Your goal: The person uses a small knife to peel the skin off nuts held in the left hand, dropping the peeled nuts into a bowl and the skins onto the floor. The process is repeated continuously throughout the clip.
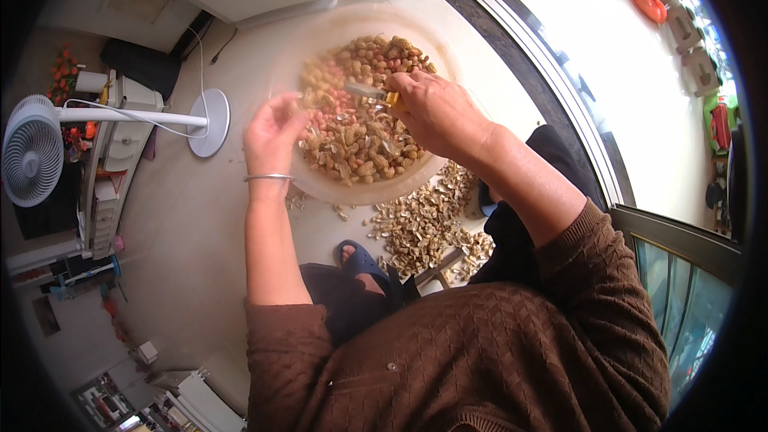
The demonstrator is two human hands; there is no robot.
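A translucent plastic basin (360, 195) stands on the floor in front of me. Whole peanuts (366, 54), split shells (342, 144) and reddish shelled kernels (324, 105) lie mixed inside it. My right hand (435, 111), over the basin's right side, grips a small metal hand tool (366, 91) by its yellow handle. The tool's metal end points left above the peanuts; its exact kind is unclear. At the basin's left rim is my left hand (273, 132), thumb and fingers curled towards each other. Haze and blur there hide whether a peanut is between the fingertips.
Empty peanut shells (420, 228) are heaped on the tiled floor between my feet, beside a blue slipper (369, 264). A white standing fan (30, 150) with a round base (210, 123) is at left. A sliding-door track (540, 60) runs along the right.
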